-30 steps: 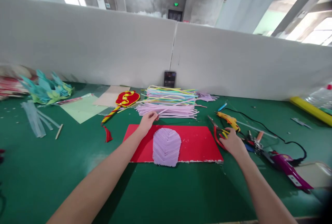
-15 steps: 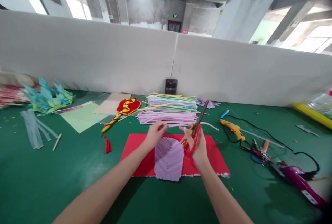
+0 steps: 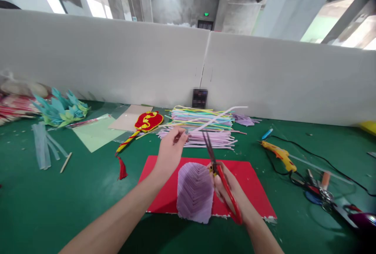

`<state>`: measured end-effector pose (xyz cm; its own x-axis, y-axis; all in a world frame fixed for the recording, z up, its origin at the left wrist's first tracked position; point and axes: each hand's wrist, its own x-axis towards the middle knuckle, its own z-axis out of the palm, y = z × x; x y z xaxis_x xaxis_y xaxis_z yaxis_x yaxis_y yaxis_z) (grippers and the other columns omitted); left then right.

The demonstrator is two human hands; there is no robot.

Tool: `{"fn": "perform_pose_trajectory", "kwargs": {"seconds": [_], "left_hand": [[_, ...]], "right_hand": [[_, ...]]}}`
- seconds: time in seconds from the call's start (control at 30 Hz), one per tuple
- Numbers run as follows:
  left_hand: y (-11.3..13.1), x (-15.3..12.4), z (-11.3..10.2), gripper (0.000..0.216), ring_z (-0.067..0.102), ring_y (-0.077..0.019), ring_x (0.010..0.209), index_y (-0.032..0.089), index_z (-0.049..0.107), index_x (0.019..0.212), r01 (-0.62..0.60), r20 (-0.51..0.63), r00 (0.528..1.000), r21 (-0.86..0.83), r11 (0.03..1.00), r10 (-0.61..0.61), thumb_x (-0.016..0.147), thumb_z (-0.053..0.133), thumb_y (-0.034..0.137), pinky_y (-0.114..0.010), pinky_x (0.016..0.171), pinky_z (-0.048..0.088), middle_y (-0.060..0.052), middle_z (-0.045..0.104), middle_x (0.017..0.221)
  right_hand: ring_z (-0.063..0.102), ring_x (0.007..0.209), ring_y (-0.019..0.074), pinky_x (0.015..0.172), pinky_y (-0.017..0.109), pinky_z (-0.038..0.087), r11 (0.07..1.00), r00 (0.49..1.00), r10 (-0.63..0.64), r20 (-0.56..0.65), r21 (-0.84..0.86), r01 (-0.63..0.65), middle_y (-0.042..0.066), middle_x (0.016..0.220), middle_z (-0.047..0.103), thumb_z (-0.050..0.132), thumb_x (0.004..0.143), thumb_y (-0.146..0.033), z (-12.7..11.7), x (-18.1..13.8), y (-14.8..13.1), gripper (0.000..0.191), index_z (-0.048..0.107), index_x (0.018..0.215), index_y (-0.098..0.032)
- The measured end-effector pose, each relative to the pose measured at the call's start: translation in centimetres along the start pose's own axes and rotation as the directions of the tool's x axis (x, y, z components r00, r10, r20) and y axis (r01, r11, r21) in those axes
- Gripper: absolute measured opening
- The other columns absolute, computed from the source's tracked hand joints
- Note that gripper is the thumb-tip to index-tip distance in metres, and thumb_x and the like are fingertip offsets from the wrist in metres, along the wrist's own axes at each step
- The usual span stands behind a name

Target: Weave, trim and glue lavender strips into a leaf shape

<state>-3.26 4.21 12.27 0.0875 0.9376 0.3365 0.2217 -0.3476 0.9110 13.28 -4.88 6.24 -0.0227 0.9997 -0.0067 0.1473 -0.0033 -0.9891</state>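
Note:
Pinched in the fingers of my left hand [image 3: 172, 146] is one end of a pale lilac pipe cleaner [image 3: 216, 120]. Its long free part slants up to the right and bends near the far end. My right hand [image 3: 227, 181] is closed on red-handled scissors [image 3: 210, 150], whose dark blades point up and away, below the pipe cleaner and apart from it. Between my forearms a purple panel of pipe cleaners laid in a chevron pattern [image 3: 195, 193] rests on a red board [image 3: 243, 181], overhanging its near edge.
Pipe cleaners in several colours [image 3: 202, 118] are piled behind the board. Left of them lie a red and yellow fan-shaped ornament [image 3: 149, 120], green paper [image 3: 95, 134] and teal folded pieces [image 3: 63, 107]. On the right are a yellow glue gun [image 3: 279, 154] and its black cord. A white partition [image 3: 117, 62] stands behind.
My right hand and the scissors have drawn back toward me, away from the pipe cleaner. My left hand has risen slightly, and the pipe cleaner now slants upward. The view has shifted a little.

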Motion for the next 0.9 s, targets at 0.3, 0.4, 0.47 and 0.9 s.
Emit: {"fn": "perform_pose_trajectory", "kwargs": {"seconds": [0.3, 0.4, 0.47, 0.9], "left_hand": [[-0.1, -0.2, 0.8, 0.022, 0.056, -0.0152, 0.068, 0.018, 0.057, 0.073, -0.047, 0.256, 0.966, 0.044, 0.998, 0.035, 0.083, 0.049, 0.037, -0.024, 0.065, 0.043, 0.0, 0.061, 0.071], [-0.4, 0.0, 0.7, 0.021, 0.055, -0.0158, 0.066, 0.018, 0.059, 0.07, -0.014, 0.319, 0.948, 0.065, 0.998, -0.008, 0.079, 0.053, 0.036, -0.025, 0.063, 0.043, 0.0, 0.061, 0.068], [-0.6, 0.1, 0.8, 0.02, 0.055, -0.016, 0.065, 0.018, 0.059, 0.069, 0.013, 0.322, 0.946, 0.064, 0.998, -0.033, 0.077, 0.054, 0.036, -0.025, 0.063, 0.043, 0.0, 0.061, 0.066], [-1.4, 1.4, 0.0, 0.02, 0.058, -0.0165, 0.08, 0.017, 0.062, 0.092, 0.111, 0.316, 0.945, -0.069, 0.991, -0.084, 0.075, 0.054, 0.024, -0.028, 0.071, 0.047, -0.005, 0.065, 0.091]], "right_hand": [[0.032, 0.037, 0.0048, 0.032, 0.016, 0.025, 0.998, 0.999, 0.051, 0.006, 0.025, -0.051, -0.006, 0.054, 0.044, 0.052, 0.077, -0.059, 0.4, -0.9, -2.0, 0.042, 0.053, 0.093, -0.019], [0.033, 0.037, 0.0053, 0.033, 0.016, 0.026, 0.996, 0.997, 0.077, -0.006, 0.037, -0.077, -0.006, 0.053, 0.044, 0.056, 0.075, -0.056, 0.4, -0.9, -2.3, 0.038, 0.052, 0.087, -0.02], [0.034, 0.038, 0.0055, 0.034, 0.016, 0.026, 0.995, 0.995, 0.095, -0.009, 0.043, -0.095, -0.006, 0.052, 0.044, 0.059, 0.074, -0.053, 0.4, -0.8, -2.4, 0.035, 0.052, 0.084, -0.02], [0.032, 0.033, 0.0036, 0.032, 0.016, 0.03, 0.968, 0.989, 0.115, 0.089, 0.215, -0.132, -0.006, 0.054, 0.045, 0.046, 0.081, -0.059, 0.1, -1.0, -2.7, 0.043, 0.051, 0.092, -0.018]]}}
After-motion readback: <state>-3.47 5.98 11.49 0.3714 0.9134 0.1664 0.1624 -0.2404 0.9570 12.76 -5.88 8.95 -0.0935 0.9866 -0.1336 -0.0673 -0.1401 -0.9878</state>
